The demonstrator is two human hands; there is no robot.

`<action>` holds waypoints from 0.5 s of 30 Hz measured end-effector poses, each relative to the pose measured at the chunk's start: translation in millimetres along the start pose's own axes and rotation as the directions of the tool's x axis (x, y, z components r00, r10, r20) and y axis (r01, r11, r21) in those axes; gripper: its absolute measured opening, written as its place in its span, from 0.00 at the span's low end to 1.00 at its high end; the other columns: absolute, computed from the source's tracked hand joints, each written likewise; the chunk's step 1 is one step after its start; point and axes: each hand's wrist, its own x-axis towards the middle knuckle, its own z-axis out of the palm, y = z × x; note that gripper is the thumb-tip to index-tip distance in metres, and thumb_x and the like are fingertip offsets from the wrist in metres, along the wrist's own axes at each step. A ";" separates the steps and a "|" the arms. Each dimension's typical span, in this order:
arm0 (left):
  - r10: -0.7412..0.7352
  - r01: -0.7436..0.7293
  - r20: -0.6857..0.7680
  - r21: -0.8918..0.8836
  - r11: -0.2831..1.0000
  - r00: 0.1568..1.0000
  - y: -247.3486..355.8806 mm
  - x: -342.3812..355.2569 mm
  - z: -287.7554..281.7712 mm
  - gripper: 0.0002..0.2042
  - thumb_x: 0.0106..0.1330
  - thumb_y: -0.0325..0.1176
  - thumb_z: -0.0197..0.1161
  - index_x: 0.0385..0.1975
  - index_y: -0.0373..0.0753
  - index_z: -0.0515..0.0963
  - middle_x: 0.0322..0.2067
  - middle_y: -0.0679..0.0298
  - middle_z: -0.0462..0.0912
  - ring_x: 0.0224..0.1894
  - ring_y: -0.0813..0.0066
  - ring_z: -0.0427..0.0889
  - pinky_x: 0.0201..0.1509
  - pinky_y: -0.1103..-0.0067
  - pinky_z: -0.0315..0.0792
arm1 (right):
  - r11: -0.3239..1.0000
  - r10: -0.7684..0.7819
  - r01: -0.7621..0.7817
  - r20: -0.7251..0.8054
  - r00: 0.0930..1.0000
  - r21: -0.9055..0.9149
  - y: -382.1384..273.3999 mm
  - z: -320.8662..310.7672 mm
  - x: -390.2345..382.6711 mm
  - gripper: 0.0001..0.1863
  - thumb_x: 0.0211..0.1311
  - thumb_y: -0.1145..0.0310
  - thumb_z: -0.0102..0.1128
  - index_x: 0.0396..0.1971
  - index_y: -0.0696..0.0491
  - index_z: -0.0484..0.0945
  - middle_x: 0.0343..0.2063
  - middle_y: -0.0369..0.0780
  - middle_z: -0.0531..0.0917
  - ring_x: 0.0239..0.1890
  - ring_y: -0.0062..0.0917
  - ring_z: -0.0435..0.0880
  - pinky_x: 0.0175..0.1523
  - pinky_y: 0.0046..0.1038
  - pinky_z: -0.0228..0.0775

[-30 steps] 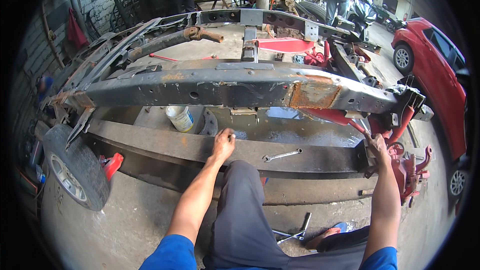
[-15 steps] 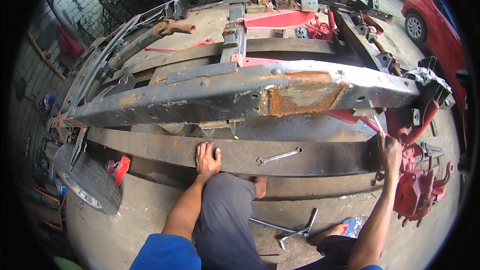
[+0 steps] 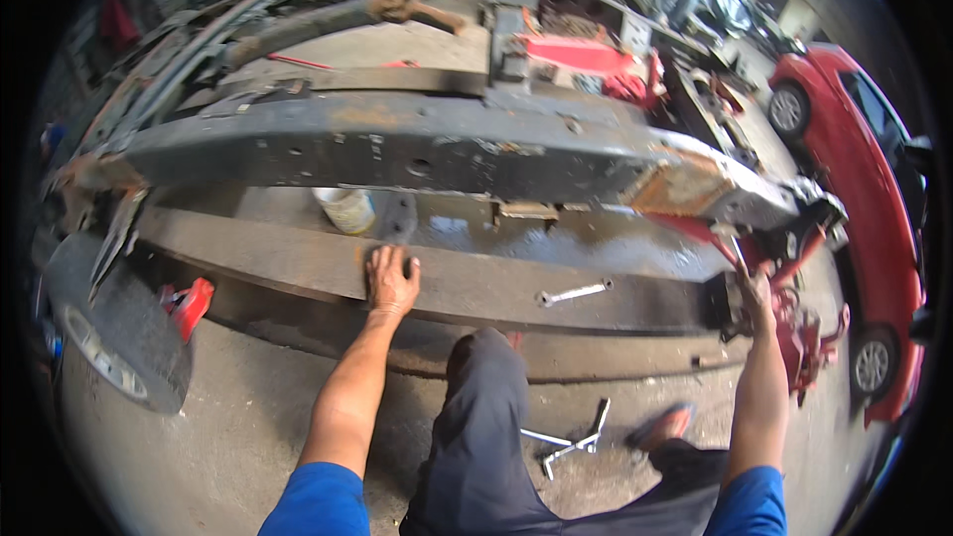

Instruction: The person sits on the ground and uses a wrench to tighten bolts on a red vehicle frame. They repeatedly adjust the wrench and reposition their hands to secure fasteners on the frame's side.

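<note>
Palm down, fingers slightly spread, the bare left hand (image 3: pixel 393 283) rests on a long, flat-topped brown metal beam (image 3: pixel 467 283), dull and scuffed, and over near its right end the bare right hand (image 3: pixel 757 296) is clasped round a slim silvery metal shaft (image 3: pixel 734 249), blurred here, near the rust-patched dark metal frame rail (image 3: pixel 328 151), while a slender double-ended silver wrench (image 3: pixel 576 293) lies on the beam between the hands

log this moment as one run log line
left hand: on beam | right hand: closed on metal bar | wrench: on beam, between hands | cross wrench: on floor | bucket: beyond beam
</note>
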 end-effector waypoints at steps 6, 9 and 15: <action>0.057 -0.057 0.003 0.115 0.992 0.998 2.1 1.1 6.0 0.14 0.67 0.40 0.57 0.45 0.39 0.78 0.47 0.56 0.77 0.54 0.55 0.74 0.59 0.61 0.66 | 0.950 0.209 -0.217 0.057 0.976 0.226 -7.3 -11.3 -8.6 0.48 0.58 0.23 0.49 0.50 0.60 0.81 0.46 0.60 0.83 0.53 0.54 0.82 0.59 0.46 0.69; 0.040 -0.044 0.030 0.124 0.991 0.999 1.1 3.6 5.3 0.12 0.68 0.39 0.57 0.43 0.39 0.78 0.48 0.57 0.77 0.55 0.57 0.74 0.58 0.62 0.66 | 0.951 0.256 -0.261 0.054 0.965 0.167 -37.6 -31.6 -17.0 0.46 0.64 0.27 0.46 0.46 0.62 0.82 0.43 0.62 0.83 0.52 0.56 0.81 0.56 0.48 0.71; 0.059 -0.058 -0.008 0.097 0.994 0.998 0.9 3.3 4.5 0.11 0.68 0.39 0.57 0.42 0.40 0.78 0.48 0.59 0.77 0.55 0.57 0.74 0.57 0.62 0.67 | 0.920 0.380 -0.390 0.173 0.909 0.027 -103.3 -53.5 -36.6 0.39 0.70 0.36 0.44 0.62 0.58 0.72 0.50 0.57 0.83 0.57 0.55 0.79 0.62 0.46 0.69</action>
